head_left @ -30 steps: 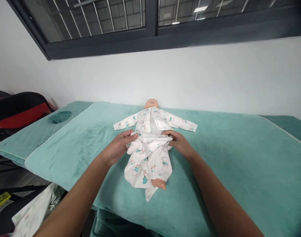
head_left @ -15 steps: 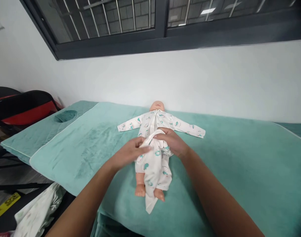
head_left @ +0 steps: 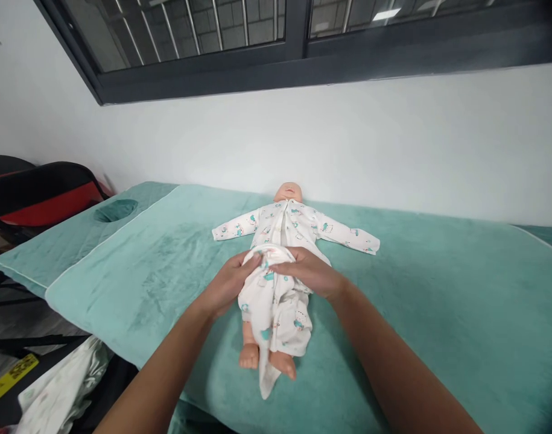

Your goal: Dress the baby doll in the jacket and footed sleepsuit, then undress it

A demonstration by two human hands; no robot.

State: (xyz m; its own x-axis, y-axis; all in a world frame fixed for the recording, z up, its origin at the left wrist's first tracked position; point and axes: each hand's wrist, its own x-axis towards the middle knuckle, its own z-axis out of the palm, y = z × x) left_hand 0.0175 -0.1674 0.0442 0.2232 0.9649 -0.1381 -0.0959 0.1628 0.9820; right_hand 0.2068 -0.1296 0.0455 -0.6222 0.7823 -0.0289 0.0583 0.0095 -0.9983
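A baby doll (head_left: 288, 193) lies on its back on a teal padded table (head_left: 438, 289), head toward the wall. It wears a white romper (head_left: 285, 226) printed with teal figures, sleeves spread out to both sides. Both bare feet (head_left: 266, 358) stick out below the bunched leg cloth. My left hand (head_left: 230, 283) grips the gathered romper cloth at the doll's left hip. My right hand (head_left: 309, 271) lies over the cloth at the belly, fingers curled on it. The two hands meet at the doll's waist.
A white wall and a dark-framed window (head_left: 298, 42) stand behind the table. A face hole (head_left: 116, 211) is in the table's left end. Black and red chairs (head_left: 40, 196) stand at the left. White patterned cloth (head_left: 63, 389) and a yellow strip (head_left: 6, 386) lie low left.
My hands moved from the doll's sides to its middle and pulled the romper cloth together at the waist. The doll's left foot came out of the cloth. The top closed over the chest.
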